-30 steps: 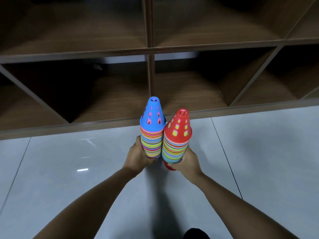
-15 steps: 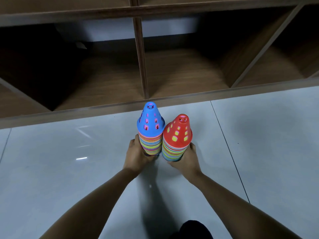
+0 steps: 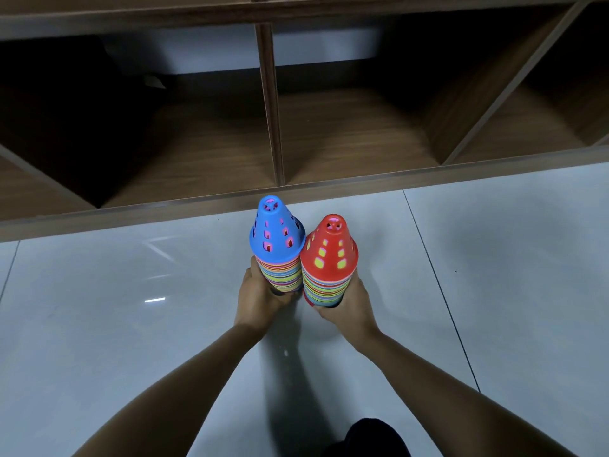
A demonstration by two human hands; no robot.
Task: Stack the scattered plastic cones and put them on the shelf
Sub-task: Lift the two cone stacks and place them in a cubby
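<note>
Head view, one moment.

- Two nested stacks of plastic cones, both upright, flanks touching. Blue-topped stack (image 3: 278, 249) on the left, red-topped stack (image 3: 329, 258) on the right; the blue tip sits a little higher.
- Left hand (image 3: 260, 298) is wrapped round the lower bands of the blue-topped stack, fingers curled round its far side. Right hand (image 3: 349, 308) clasps the base of the red-topped stack the same way, fingertips out of sight behind it.
- Judgement: the low grip supports each column from near its bottom cone, so none can slide off. Pressing the stacks together probably steadies both.
- Location: the stacks appear lifted clear of the grey tiled floor (image 3: 494, 291), just in front of the wooden shelf (image 3: 197, 206) and roughly in line with its upright divider (image 3: 268, 110). Neither stack is inside a compartment.
- The compartments either side of the divider show bare wood where visible; their back corners are in shadow.
- A dark shape at the bottom edge (image 3: 372, 437) is possibly a foot; cannot tell.

Stage: stacking looks complete and placement is pending. Next move calls for carrying both stacks forward over the front rail and setting them down flat. Risk: a tall stack tipping on release.
</note>
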